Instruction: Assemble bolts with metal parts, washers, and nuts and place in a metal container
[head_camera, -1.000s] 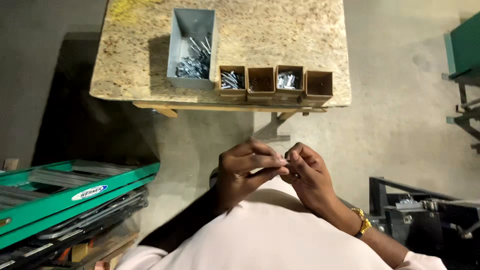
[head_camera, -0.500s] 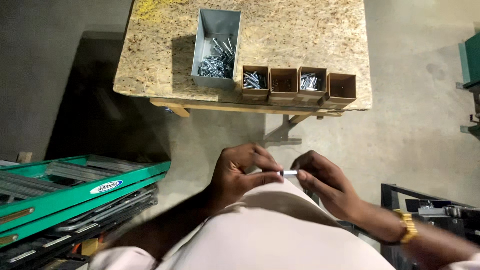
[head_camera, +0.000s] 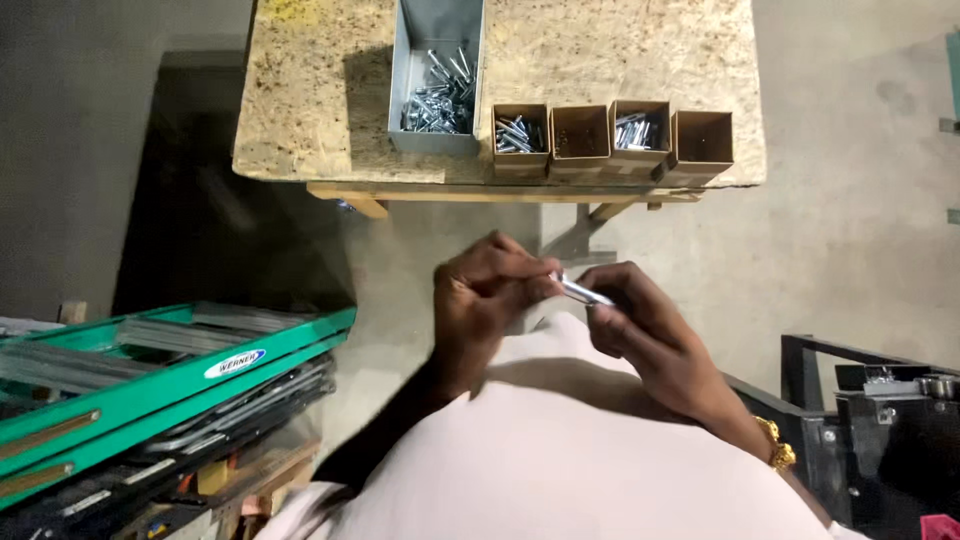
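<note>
Close to my chest, both hands pinch one small silver bolt (head_camera: 583, 292). My left hand (head_camera: 490, 300) grips its left end with thumb and fingertips. My right hand (head_camera: 640, 320) holds the other end; a gold bracelet (head_camera: 775, 445) sits on that wrist. Ahead stands a chipboard table (head_camera: 320, 90). On it is a grey metal bin (head_camera: 437, 85) with several loose silver bolts. Beside the bin is a row of brown cardboard boxes: the first (head_camera: 521, 135) and third (head_camera: 638, 130) hold bolts, the second (head_camera: 580, 135) and fourth (head_camera: 703, 140) look empty.
A green folded ladder (head_camera: 170, 375) lies at lower left over stacked metal parts. A black metal frame and machine part (head_camera: 880, 420) stand at lower right. Concrete floor (head_camera: 850, 230) lies between me and the table.
The view has shifted so the table sits further right and higher. My hands stay together on the bolt, now slightly higher and further right in view.
</note>
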